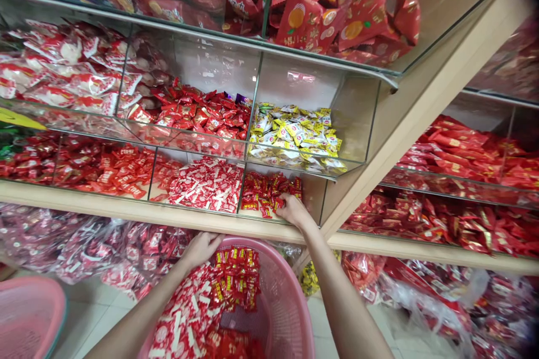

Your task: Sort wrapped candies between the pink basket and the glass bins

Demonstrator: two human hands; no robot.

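Observation:
Red-and-yellow wrapped candies (265, 190) lie in a bottom-shelf compartment. My right hand (292, 210) reaches into it, fingers bent and closed on some candies at the pile's front; the fingertips are partly hidden. Below the shelf stands a pink plastic basket (290, 286). At its far left rim is my left hand (202, 249), closed over the edge, with part of the rim hidden beneath it. Inside the basket are red-and-white wrapped candies (185, 314) on the left, red-and-yellow ones (238, 275) at the back, and plain red packets (233, 345) at the front.
Clear dividers split the shelves. Red-and-white candies (206, 185) fill the neighbouring compartment, with yellow-and-white ones (297, 132) above. A slanted wooden post (404, 112) rises at the right. Bagged candies (76, 241) lie under the shelf. Another pink basin (29, 314) stands at lower left.

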